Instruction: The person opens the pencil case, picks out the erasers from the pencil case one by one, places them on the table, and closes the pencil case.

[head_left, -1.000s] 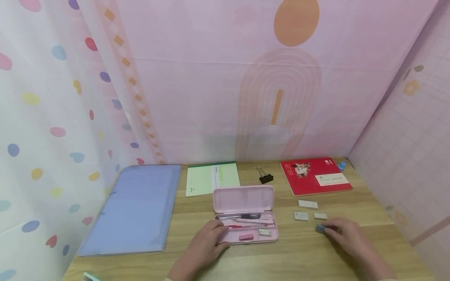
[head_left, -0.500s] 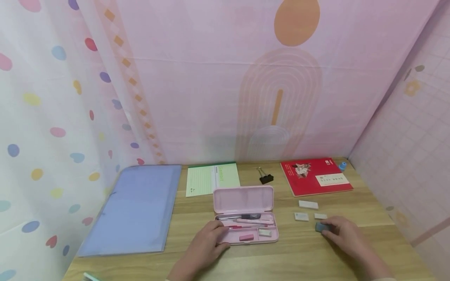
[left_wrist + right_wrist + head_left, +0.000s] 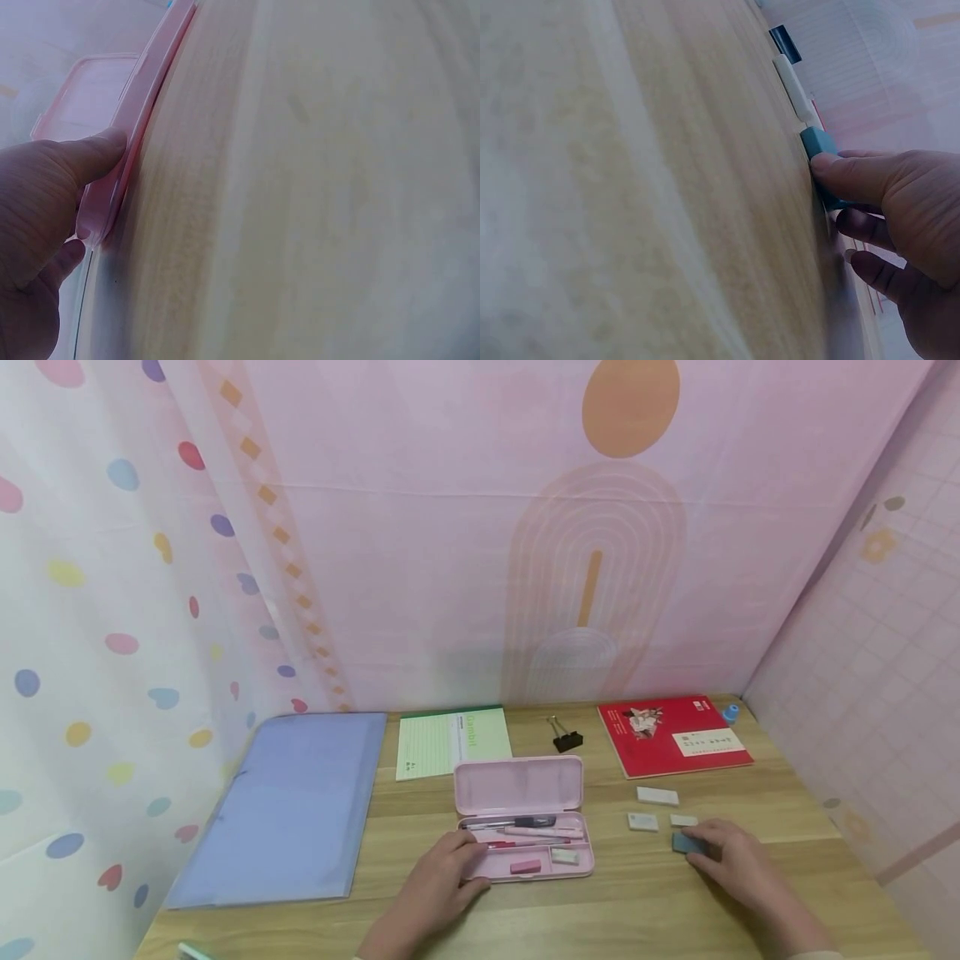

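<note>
An open pink pencil case [image 3: 518, 785] lies in the middle of the table. It holds a black pen [image 3: 535, 822], a pink pen [image 3: 542, 832], a red pen [image 3: 501, 844], a pink eraser [image 3: 526, 866] and a whitish eraser [image 3: 565, 857]. My left hand [image 3: 442, 878] grips its left end, the thumb [image 3: 105, 150] against the front wall in the left wrist view. At the right, my right hand [image 3: 733, 858] pinches a teal eraser [image 3: 819, 141] down at the tabletop. Just beyond it lie three white erasers: a small one [image 3: 683, 821], a left one [image 3: 642, 822] and a longer one [image 3: 657, 796].
A blue folder [image 3: 285, 810] covers the table's left part. Along the back are a green notepad [image 3: 450, 743], a black binder clip [image 3: 568, 742], a red notebook [image 3: 660, 752] and a small blue object [image 3: 731, 714]. A mint-coloured item [image 3: 193, 951] shows at the front left edge.
My right hand has slid the teal eraser slightly away from me, closer to the small white eraser. The left hand and the pencil case have stayed put.
</note>
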A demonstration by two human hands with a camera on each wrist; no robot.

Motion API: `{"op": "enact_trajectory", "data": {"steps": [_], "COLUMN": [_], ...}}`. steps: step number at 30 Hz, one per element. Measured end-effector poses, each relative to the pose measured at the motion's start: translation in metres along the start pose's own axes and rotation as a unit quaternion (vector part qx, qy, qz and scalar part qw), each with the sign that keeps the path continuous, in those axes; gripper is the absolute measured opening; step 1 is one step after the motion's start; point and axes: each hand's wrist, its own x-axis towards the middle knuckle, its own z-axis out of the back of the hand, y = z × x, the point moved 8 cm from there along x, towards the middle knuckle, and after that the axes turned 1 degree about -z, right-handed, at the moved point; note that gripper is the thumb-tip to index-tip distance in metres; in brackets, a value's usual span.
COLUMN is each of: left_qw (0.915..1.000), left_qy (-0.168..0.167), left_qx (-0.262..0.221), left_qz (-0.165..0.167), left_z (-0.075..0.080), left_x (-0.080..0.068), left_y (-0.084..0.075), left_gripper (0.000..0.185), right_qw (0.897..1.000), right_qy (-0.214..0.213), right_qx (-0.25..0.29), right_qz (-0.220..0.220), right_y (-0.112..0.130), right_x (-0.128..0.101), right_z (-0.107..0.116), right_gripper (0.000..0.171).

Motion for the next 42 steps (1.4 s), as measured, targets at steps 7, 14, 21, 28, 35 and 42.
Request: {"op": "enact_trajectory", "data": {"steps": [7, 14, 21, 28, 35, 42], "left_qw": [1.0, 0.9999, 1.0, 1.0, 0.9999, 0.9994], "left_qy": [-0.005, -0.01, -0.008, -0.003, -0.01, -0.024], "left_qx": [0.002, 0.003, 0.003, 0.006, 0.0, -0.025], "left_qz": [-0.001, -0.005, -0.001, 0.001, 0.004, -0.001], "left_z": [0.0, 0.001, 0.0, 0.0, 0.0, -0.001], "left_x": [0.0, -0.001, -0.001, -0.001, -0.003, -0.001], "left_y": [0.0, 0.0, 0.0, 0.001, 0.005, 0.004], "left_gripper": [0.045, 0.044, 0.044, 0.045, 0.044, 0.043], "right_qw": [1.0, 1.0, 1.0, 0.99, 0.971, 0.955], "right_qy": [0.013, 0.009, 0.005, -0.08, -0.04, 0.025], "right_qx": [-0.02, -0.022, -0.022, -0.041, -0.033, -0.003], "right_qz": [0.0, 0.007, 0.007, 0.109, 0.232, 0.294], "right_y": [0.001, 0.003, 0.007, 0.057, 0.145, 0.2], "right_x": [-0.001, -0.002, -0.003, -0.008, 0.003, 0.015], "right_z": [-0.002, -0.002, -0.001, 0.01, -0.025, -0.07], "right_gripper": [0.038, 0.037, 0.037, 0.032, 0.024, 0.017]}}
